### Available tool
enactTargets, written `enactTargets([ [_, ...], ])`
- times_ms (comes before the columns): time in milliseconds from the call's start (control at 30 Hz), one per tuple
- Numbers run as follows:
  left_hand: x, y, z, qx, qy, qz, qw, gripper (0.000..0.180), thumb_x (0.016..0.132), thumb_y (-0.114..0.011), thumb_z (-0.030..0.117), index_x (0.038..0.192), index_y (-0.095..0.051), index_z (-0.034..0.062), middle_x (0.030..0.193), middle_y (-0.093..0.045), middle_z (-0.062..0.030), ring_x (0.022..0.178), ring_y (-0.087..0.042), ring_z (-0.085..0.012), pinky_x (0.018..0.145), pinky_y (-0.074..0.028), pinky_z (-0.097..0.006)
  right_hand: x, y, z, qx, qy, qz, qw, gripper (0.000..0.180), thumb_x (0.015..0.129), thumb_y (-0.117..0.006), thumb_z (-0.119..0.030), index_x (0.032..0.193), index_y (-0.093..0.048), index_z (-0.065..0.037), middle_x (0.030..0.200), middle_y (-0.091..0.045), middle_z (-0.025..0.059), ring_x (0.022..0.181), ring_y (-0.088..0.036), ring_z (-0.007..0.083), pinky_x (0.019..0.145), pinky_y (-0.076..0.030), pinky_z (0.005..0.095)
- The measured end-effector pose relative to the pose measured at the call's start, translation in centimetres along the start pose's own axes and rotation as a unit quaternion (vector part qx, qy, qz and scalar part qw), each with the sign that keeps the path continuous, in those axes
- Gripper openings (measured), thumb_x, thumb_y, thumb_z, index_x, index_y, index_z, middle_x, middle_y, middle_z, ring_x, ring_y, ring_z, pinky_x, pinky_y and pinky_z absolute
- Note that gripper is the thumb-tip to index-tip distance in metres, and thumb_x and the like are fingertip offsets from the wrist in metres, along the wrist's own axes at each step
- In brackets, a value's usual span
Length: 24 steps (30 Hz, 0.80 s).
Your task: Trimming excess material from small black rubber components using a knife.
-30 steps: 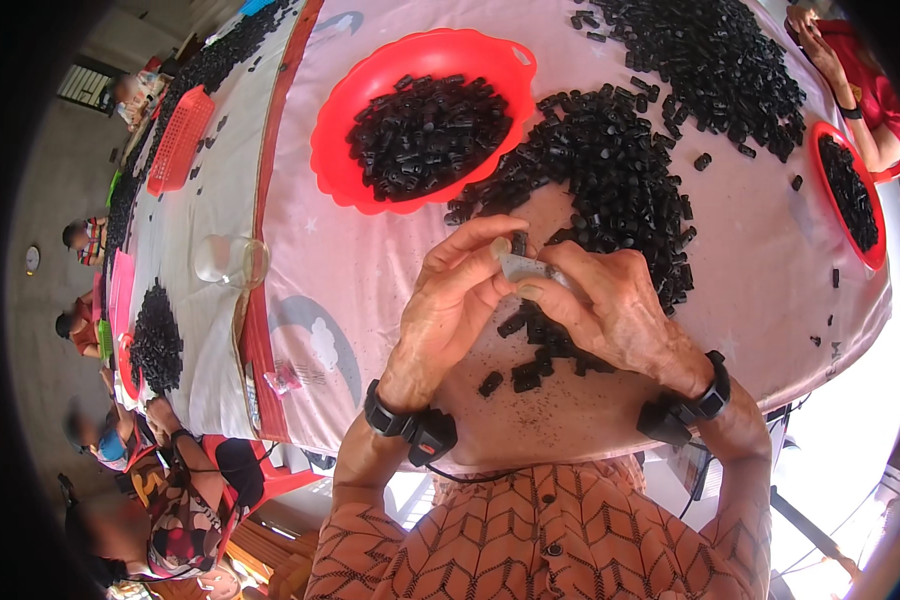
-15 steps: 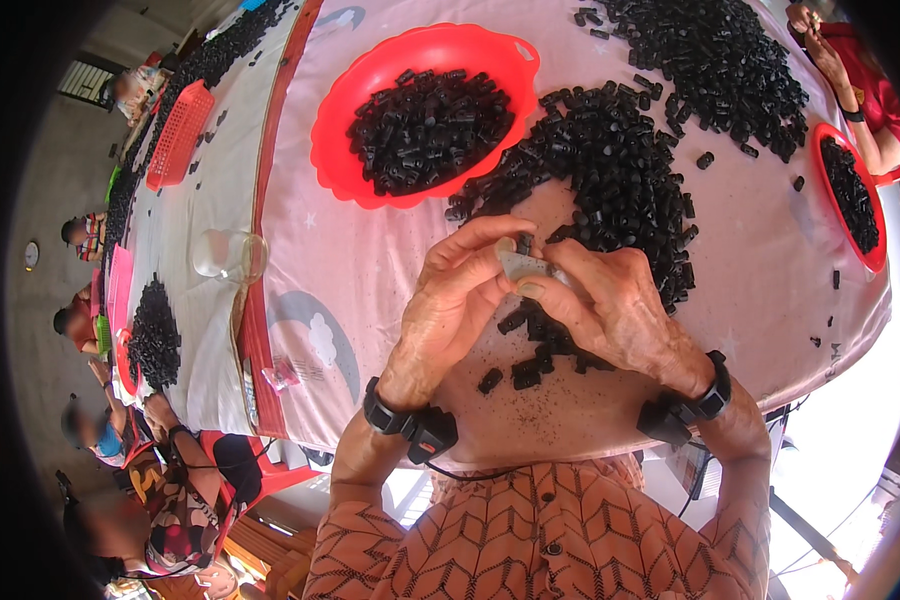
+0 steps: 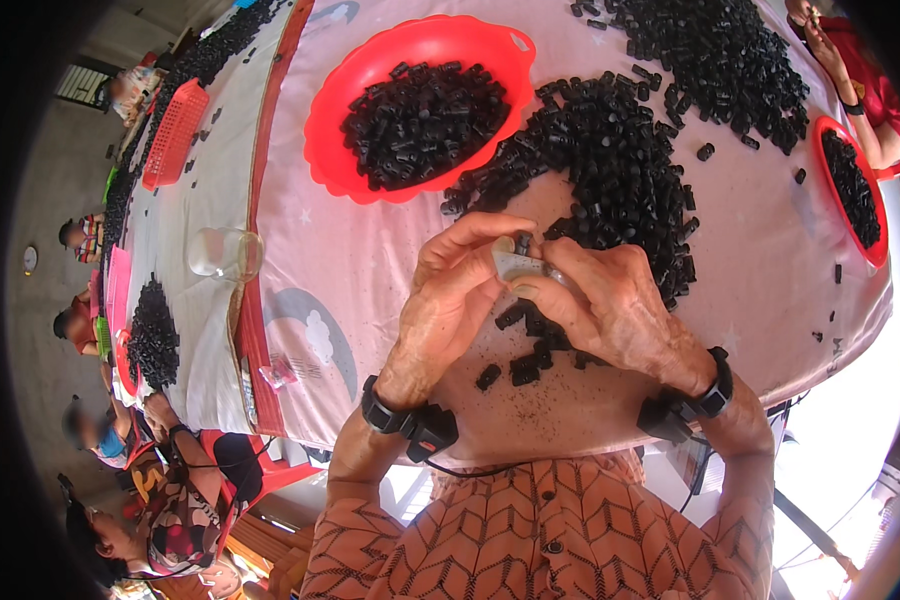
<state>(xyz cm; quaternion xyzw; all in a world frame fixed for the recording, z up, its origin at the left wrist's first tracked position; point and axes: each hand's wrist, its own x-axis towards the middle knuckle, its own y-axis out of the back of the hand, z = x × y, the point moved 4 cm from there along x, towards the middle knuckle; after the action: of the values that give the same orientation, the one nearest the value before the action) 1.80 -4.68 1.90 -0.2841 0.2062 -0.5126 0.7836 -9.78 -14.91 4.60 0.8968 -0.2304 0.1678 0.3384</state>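
My left hand (image 3: 444,300) pinches a small black cylindrical part (image 3: 522,243) between thumb and fingertips. Close against it, my right hand (image 3: 620,305) grips a flat pale-grey blade-like piece (image 3: 517,265), its broad end touching or nearly touching the black part. Both hands hover over the near side of the table. Just beyond them spreads a heap of black cylindrical parts (image 3: 610,150), with several loose ones (image 3: 530,367) below my hands. A scalloped red plastic basin (image 3: 320,150) full of the same parts stands beyond my left hand.
Dark crumbs (image 3: 535,410) dot the pink tablecloth (image 3: 390,260). A clear glass jar (image 3: 225,254) lies to the left, near a red basket (image 3: 175,135). Another heap (image 3: 720,70) is at the far right, beside a red bowl (image 3: 878,240). Other people sit around the table.
My hands stay nearly in place, with the pale piece still against the black part. The view has shifted slightly; nothing was picked up or let go.
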Motion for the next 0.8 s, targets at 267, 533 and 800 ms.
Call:
enactTargets([
  [267, -0.05, -0.06, -0.01, 0.016, -0.031, -0.010, 0.999, 0.023, 0.094, -0.056, 0.003, 0.116, -0.061, -0.0047, 0.106, -0.065, -0.0109, 0.099, -0.063, -0.0168, 0.091, -0.051, -0.031, -0.11, -0.22, -0.10, -0.002, 0.006, 0.013, 1.000, 0.030, 0.091, -0.067, -0.028, 0.081, -0.057, -0.001, 0.055, -0.054, 0.0127, 0.045, -0.059, 0.0273, 0.040, -0.045, 0.0351],
  [533, -0.10, -0.02, -0.17, 0.021, -0.035, -0.004, 0.999, 0.022, 0.095, -0.055, 0.003, 0.114, -0.060, -0.0049, 0.106, -0.065, -0.0106, 0.097, -0.064, -0.0161, 0.089, -0.051, -0.030, -0.17, -0.33, -0.09, -0.018, 0.005, 0.005, 1.000, 0.031, 0.092, -0.065, -0.029, 0.080, -0.056, -0.001, 0.054, -0.054, 0.0120, 0.044, -0.059, 0.0273, 0.041, -0.047, 0.0346],
  [800, -0.02, -0.13, -0.22, 0.031, -0.039, -0.012, 0.999, 0.022, 0.095, -0.054, 0.003, 0.114, -0.060, -0.0045, 0.107, -0.065, -0.0109, 0.098, -0.063, -0.0163, 0.090, -0.051, -0.030, -0.26, -0.36, 0.08, -0.018, 0.009, 0.005, 1.000, 0.029, 0.092, -0.064, -0.026, 0.083, -0.058, 0.000, 0.056, -0.056, 0.0126, 0.045, -0.059, 0.0276, 0.042, -0.047, 0.0350],
])
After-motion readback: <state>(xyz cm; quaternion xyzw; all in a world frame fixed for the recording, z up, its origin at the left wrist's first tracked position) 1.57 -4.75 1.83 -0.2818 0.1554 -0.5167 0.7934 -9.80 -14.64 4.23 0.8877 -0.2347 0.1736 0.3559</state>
